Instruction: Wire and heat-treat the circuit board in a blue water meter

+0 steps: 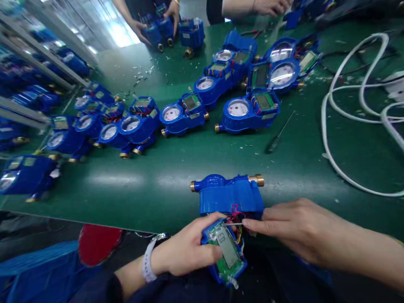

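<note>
A blue water meter body (230, 194) with brass ends lies at the near edge of the green table (158, 176). Its opened lid, carrying a green circuit board with a grey display (227, 250), hangs toward me off the edge. My left hand (186, 248) is closed round the left side of that lid. My right hand (296, 229) pinches a thin metal tool whose tip points at the red and yellow wires (235, 214) between body and lid.
Rows of blue meters (186, 113) with open lids cross the table's middle and left. A screwdriver (279, 134) lies right of them. White cables (356, 113) loop at the right. Other people's hands (158, 21) handle meters at the far edge. A red stool (97, 244) is below left.
</note>
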Demonstrator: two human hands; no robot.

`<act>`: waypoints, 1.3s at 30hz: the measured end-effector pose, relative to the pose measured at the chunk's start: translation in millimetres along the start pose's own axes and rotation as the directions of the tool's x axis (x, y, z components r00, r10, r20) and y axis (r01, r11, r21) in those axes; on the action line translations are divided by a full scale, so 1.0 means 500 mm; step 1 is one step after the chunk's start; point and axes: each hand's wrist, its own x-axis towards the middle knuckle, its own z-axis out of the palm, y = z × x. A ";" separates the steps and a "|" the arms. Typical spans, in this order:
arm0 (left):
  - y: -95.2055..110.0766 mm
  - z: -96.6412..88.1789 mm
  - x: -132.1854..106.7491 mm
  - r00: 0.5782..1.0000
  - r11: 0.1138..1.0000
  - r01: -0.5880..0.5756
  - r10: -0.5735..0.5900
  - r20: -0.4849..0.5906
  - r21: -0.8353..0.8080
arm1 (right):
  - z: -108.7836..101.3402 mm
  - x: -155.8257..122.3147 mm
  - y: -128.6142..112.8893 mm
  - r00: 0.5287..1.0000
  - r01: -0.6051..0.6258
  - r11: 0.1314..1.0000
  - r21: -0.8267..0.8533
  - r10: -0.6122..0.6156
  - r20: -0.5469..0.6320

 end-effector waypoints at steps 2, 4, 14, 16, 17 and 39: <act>0.005 -0.002 0.000 1.000 1.000 -0.009 0.009 -0.016 0.028 | 0.004 0.007 -0.001 0.998 0.040 0.995 0.094 -0.035 -0.052; 0.008 -0.004 0.000 1.000 0.999 -0.021 0.022 -0.022 0.031 | 0.004 0.012 -0.003 0.993 0.059 0.985 0.161 -0.042 -0.109; 0.008 -0.004 0.010 0.997 0.990 -0.073 0.075 0.013 -0.123 | -0.043 -0.007 -0.035 0.954 -0.130 0.974 0.186 0.174 -0.243; 0.009 -0.004 0.012 0.997 0.987 -0.073 0.075 0.009 -0.141 | -0.039 -0.016 -0.041 0.950 -0.153 0.975 0.163 0.190 -0.246; 0.010 -0.005 0.012 0.997 0.988 -0.073 0.075 0.009 -0.134 | -0.035 -0.019 -0.043 0.952 -0.157 0.977 0.143 0.189 -0.241; 0.010 -0.018 0.009 0.989 0.987 -0.150 0.149 0.014 0.064 | -0.034 0.013 -0.071 0.963 -0.075 0.997 -0.030 0.065 -0.260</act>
